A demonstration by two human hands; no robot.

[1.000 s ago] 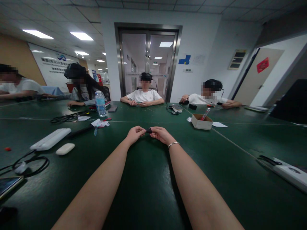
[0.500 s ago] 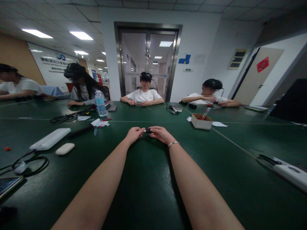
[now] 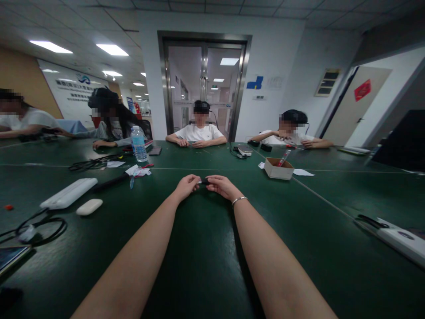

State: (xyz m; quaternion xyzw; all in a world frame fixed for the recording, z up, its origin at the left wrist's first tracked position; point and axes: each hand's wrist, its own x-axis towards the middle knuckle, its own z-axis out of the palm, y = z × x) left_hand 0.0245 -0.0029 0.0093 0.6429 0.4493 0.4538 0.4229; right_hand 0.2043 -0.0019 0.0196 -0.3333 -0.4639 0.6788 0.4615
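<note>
Since we're pinching this small black piece (image 3: 206,180) between left hand (image 3: 186,186) and right hand (image 3: 223,186) fingertips mid-table (image 3: 206,266), it seems light, rigid; gripping both ends works.

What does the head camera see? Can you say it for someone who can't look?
Two hands, left hand and right hand, pinch a small black thing above a green table. Other people sit around it.

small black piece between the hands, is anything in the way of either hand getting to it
Nothing visible does. Both the left hand and the right hand already pinch the small black piece between their fingertips above the green table.
</note>
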